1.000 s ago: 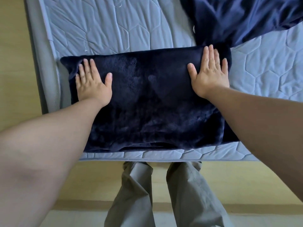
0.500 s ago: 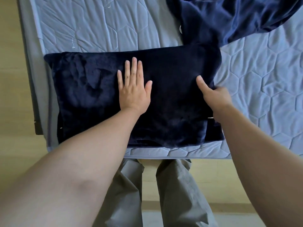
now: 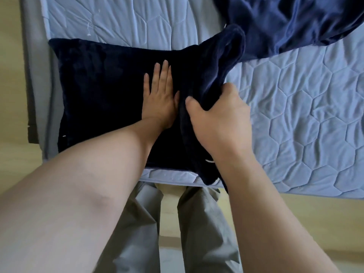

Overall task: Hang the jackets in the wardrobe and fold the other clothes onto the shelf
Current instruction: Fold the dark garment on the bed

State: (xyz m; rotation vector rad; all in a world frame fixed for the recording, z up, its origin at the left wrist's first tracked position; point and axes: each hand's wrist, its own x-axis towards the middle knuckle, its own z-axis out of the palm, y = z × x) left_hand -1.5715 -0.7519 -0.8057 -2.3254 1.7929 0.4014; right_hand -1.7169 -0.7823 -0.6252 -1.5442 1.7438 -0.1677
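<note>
A dark navy fleece garment (image 3: 102, 91) lies folded on the near edge of the bed (image 3: 295, 115). My left hand (image 3: 159, 95) presses flat on its middle with straight fingers. My right hand (image 3: 218, 119) grips the garment's right side and has lifted it off the mattress, so that side stands up and leans over toward the left. A second, smoother navy garment (image 3: 291, 24) lies crumpled at the far right of the bed.
The light blue quilted mattress cover is bare to the right of the folded garment. The grey bed frame edge (image 3: 33, 75) runs down the left. Wooden floor (image 3: 11, 95) lies beyond it, and my grey trouser legs (image 3: 141, 223) stand against the bed's near edge.
My left hand slid from the garment's left end to its middle. My right hand went from flat on the right end to gripping it, and now lifts that side up and leftward.
</note>
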